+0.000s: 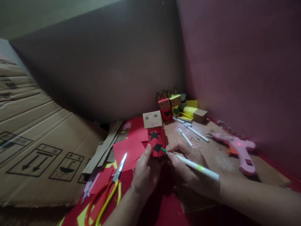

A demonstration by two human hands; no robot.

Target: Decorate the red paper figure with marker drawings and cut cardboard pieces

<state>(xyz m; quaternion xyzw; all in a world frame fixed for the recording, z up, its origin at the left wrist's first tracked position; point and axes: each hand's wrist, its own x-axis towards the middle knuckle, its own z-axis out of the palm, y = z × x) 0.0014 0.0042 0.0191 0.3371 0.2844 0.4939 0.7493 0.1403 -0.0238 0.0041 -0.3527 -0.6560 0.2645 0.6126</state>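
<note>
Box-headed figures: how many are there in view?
3: an earless figure in the left hand, plus an eared red figure and an eared yellow figure standing side by side behind it.

A craft corner: scissors (pixel 117 176), pink glue gun (pixel 241 147), red paper (pixel 128 150), green-tipped marker (pixel 202 169)

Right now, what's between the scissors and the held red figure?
Red paper and the left hand lie between the scissors and the red figure, as the head view shows.
</note>
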